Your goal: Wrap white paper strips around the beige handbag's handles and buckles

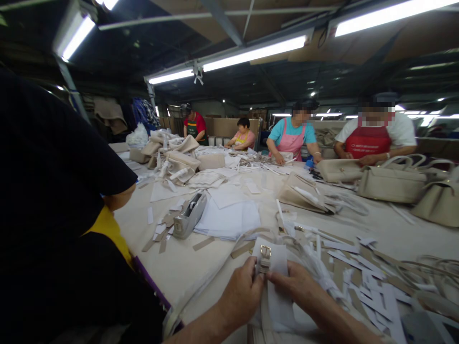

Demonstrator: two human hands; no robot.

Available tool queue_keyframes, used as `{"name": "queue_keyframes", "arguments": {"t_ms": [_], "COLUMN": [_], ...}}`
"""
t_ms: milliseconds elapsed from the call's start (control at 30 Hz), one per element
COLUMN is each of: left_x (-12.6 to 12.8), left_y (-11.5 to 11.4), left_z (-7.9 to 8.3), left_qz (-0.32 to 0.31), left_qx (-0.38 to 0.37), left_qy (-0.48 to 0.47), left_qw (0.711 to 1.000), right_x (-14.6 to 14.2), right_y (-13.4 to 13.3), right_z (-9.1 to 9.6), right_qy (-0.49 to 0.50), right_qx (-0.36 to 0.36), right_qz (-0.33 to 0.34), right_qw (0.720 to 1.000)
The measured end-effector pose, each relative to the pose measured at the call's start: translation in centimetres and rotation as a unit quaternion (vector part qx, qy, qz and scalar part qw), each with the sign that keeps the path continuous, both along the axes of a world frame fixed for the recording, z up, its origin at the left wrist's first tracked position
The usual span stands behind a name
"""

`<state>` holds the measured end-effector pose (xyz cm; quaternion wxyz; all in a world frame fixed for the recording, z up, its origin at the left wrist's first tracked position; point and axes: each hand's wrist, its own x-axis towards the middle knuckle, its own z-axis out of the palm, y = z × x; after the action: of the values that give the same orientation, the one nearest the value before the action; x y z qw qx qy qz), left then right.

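Note:
My left hand (pixel 242 289) pinches a beige strap (pixel 264 265) just below its gold-coloured buckle (pixel 266 252). From the other side, my right hand (pixel 301 284) has its thumb against the same strap, with the fingers curled behind a white sheet (pixel 279 260). That sheet lies behind the buckle and strap. Both hands are closed, and their far fingertips are hidden. Below them, the strap runs down toward a pale item at the bottom edge, only partly in view. A long thin strap (pixel 211 279) curves away to the left of my left hand.
Ahead stand a grey tape dispenser (pixel 190 215) and stacked white paper (pixel 227 217). Paper and card strips (pixel 373 282) litter the right side. Beige handbags (pixel 390 181) stand at the right, with more heaped at the back left. A person in black (pixel 53 191) is close on my left; several co-workers are across the table.

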<state>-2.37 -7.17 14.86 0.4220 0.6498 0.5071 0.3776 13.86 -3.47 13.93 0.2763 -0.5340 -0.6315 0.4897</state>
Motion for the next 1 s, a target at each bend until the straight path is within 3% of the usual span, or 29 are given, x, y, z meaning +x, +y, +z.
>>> {"name": "queue_keyframes", "arguments": {"t_ms": [100,167,300,367,567,867,1000], "left_x": [-0.2,-0.5,-1.0,-1.1,-0.5,0.5,0.2], "left_y": [0.0,0.1,0.2,0.3,0.6,0.3,0.4], "left_z": [0.1,0.3,0.4,0.2,-0.8,-0.3,-0.6], "left_qz": [-0.01,-0.011,-0.01,0.0,0.029,0.007,0.015], "left_qx": [0.08,0.093,-0.065,-0.106,0.009,0.063,0.049], "left_qy": [0.017,0.0,-0.104,-0.132,-0.047,-0.011,-0.018], "left_qw": [0.997,0.996,0.992,0.986,0.998,0.998,0.999], "right_x": [-0.4,-0.5,-0.4,-0.4,-0.8,-1.0,-1.7], "right_y": [-0.4,-0.6,-0.6,-0.4,-0.6,-1.2,-2.2], "right_z": [0.6,0.8,0.4,0.3,1.2,1.2,1.7], "right_qy": [-0.012,-0.01,-0.018,-0.04,-0.112,-0.178,-0.108], "right_qx": [0.044,0.058,0.04,0.046,0.121,0.142,0.074], "right_qz": [0.005,0.004,-0.009,-0.01,-0.024,-0.049,-0.045], "right_qw": [0.999,0.998,0.999,0.998,0.986,0.972,0.99]}}
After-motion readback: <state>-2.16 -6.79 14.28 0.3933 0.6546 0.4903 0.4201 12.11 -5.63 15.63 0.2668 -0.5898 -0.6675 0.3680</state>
